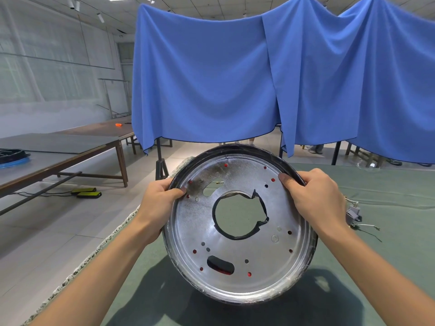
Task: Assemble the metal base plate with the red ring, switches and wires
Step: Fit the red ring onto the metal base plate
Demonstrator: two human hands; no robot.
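Observation:
I hold a round metal base plate (240,260) tilted up above the green table, its inner face toward me. It has a large central hole, two oblong slots and several small holes. Red shows through many of the small holes and the lower slot, so the red ring (222,271) lies behind the plate, mostly hidden. My left hand (158,203) grips the plate's left rim, thumb on the inner face. My right hand (313,198) grips the upper right rim, thumb inside. A grey switch with white wires (353,214) lies on the table to the right of my right wrist.
The green cloth-covered table (388,250) has its frayed left edge (98,255) running diagonally. Blue curtains (259,78) hang behind it. Long brown tables (70,147) stand at the left, with a black stand (161,165) and yellow-black pedals (87,192) on the floor.

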